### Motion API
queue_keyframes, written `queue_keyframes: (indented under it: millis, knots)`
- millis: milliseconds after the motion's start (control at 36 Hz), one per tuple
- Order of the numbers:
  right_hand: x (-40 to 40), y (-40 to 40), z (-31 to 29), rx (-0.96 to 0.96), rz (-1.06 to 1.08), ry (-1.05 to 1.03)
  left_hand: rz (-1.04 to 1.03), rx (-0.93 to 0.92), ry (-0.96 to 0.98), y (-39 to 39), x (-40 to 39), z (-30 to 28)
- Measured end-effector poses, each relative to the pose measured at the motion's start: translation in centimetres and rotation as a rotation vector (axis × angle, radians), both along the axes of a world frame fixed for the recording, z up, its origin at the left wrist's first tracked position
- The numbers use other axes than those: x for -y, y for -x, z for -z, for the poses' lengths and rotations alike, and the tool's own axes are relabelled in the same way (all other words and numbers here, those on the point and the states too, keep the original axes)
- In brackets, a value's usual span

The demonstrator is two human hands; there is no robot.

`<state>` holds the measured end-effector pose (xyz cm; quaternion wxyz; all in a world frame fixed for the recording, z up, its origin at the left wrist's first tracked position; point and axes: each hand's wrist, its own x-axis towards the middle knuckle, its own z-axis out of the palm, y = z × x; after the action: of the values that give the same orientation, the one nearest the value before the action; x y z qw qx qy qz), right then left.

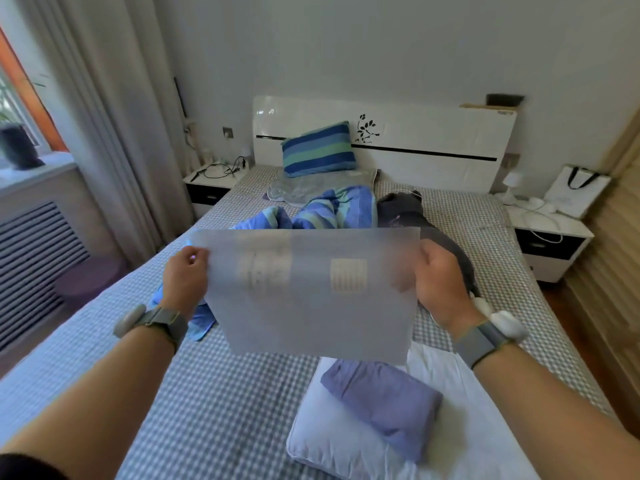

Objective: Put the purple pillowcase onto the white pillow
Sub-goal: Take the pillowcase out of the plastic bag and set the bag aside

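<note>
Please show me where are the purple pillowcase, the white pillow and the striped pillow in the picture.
purple pillowcase (384, 403): head view, middle of the folded cloth.
white pillow (332, 445): head view, bare left part beside the pillowcase.
striped pillow (318, 150): head view, centre of its front, at the headboard.

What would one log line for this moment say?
both hands hold blurred sheet | purple pillowcase folded on white pillow | not started
</note>
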<state>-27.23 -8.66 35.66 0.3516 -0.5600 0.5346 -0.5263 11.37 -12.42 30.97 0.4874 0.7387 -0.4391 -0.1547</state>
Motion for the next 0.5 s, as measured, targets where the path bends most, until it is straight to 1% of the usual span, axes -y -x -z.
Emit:
queue_keyframes:
  millis: [28, 56, 111, 139, 167, 222, 250, 278, 306, 361, 389, 417, 445, 473, 500]
  knots:
    - [0.6, 0.1, 0.1, 0.03, 0.051, -0.014, 0.016, -0.028, -0.005, 0.5, 0.1, -0.6]
    - [1.3, 0.2, 0.3, 0.079, 0.095, -0.051, 0.053, -0.114, -0.036, 0.6, 0.3, -0.8]
    - [2.5, 1.1, 1.1, 0.192, 0.195, -0.155, 0.132, -0.36, -0.131, 1.1, 0.1, -0.6]
    - [3.1, 1.9, 1.7, 0.213, 0.261, -0.228, 0.212, -0.443, -0.226, 0.9, -0.7, 0.2]
    - [3.9, 3.3, 2.8, 0.201, 0.317, -0.308, 0.317, -0.525, -0.373, 1.0, -2.0, 1.2]
    - [4.9, 6.1, 4.9, 0.199, 0.34, -0.459, 0.495, -0.666, -0.66, 0.7, -5.1, 4.9]
    - [4.6, 7.2, 5.6, 0.239, 0.342, -0.513, 0.533, -0.737, -0.761, 1.0, -6.3, 7.2]
    - [3.9, 7.2, 5.6, 0.296, 0.329, -0.565, 0.537, -0.812, -0.787, 1.1, -7.5, 8.9]
    - [2.7, 7.4, 5.8, 0.417, 0.306, -0.595, 0.516, -0.85, -0.777, 1.8, -7.9, 10.6]
    - [0.1, 7.6, 7.1, 0.659, 0.1, -0.722, 0.374, -0.906, -0.681, 3.2, -7.9, 12.3]
    - [-1.3, 8.0, 8.6, 0.729, 0.005, -0.801, 0.313, -0.973, -0.635, 4.0, -7.6, 12.9]
    - [-2.8, 8.3, 10.4, 0.755, -0.121, -0.873, 0.267, -1.025, -0.616, 4.6, -7.5, 13.5]
    - [-3.8, 8.9, 12.2, 0.765, -0.163, -0.929, 0.245, -1.055, -0.595, 5.3, -7.0, 13.5]
    - [-5.2, 9.1, 14.2, 0.774, -0.196, -0.993, 0.234, -1.076, -0.594, 5.8, -7.1, 13.9]
    - [-6.4, 8.9, 16.2, 0.762, -0.154, -1.077, 0.227, -1.089, -0.599, 6.1, -7.0, 14.3]
